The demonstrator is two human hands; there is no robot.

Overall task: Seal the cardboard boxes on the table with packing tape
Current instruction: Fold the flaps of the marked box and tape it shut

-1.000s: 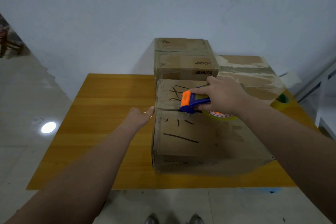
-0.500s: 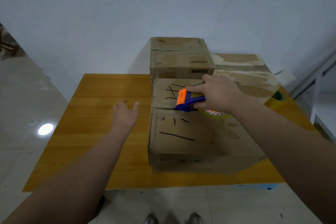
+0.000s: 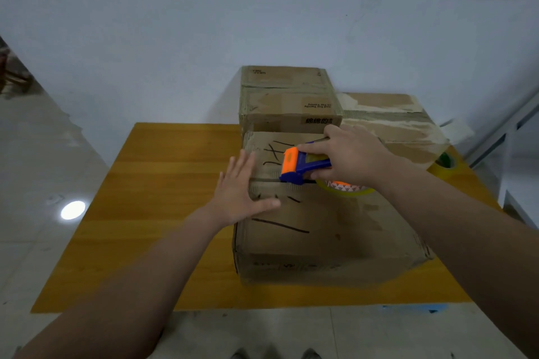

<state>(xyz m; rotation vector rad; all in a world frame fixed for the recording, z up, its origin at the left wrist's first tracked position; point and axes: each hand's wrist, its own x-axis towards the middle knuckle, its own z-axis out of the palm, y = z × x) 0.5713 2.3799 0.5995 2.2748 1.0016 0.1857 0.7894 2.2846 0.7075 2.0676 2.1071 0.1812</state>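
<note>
Front box (image 3: 320,230): sits at twelve o'clock from me on the near half of the table, under both hands, its flaps closed.
Right hand (image 3: 350,157): curled round the tape dispenser (image 3: 297,166), with the orange head set down on the box top and pointing to nine o'clock. The yellow tape roll (image 3: 344,188) trails under my wrist.
Left hand (image 3: 242,192): flat, with fingers straight and spread, lying on the box's nine o'clock edge. The thumb reaches over the near flap. It holds nothing.
Hands to each other: apart, the dispenser head just beside my left fingertips, at their three o'clock.
Seam (image 3: 271,181): the long axis runs from nine to three o'clock across the top. The dispenser sits at its nine o'clock end.
Nearer hand: the left is nearer the seam's start, and the right already covers the run toward three.
Next move, as I judge it: draw the dispenser along the seam toward three o'clock while my left palm pins the flaps and the tape end.
Risk: a crooked pull would carry the tape off the seam.
Other boxes: a stacked box (image 3: 288,99) stands at twelve o'clock behind the front one, and a lower box (image 3: 390,125) lies at one o'clock, touching or nearly so.
Spare roll (image 3: 444,162): lies at two o'clock near the table's edge.
Table (image 3: 163,183): orange-brown wood grain.
Room: pale wall (image 3: 175,23) behind the table, and a glossy tiled floor (image 3: 35,154) with a lamp glare (image 3: 73,210) at nine o'clock.
</note>
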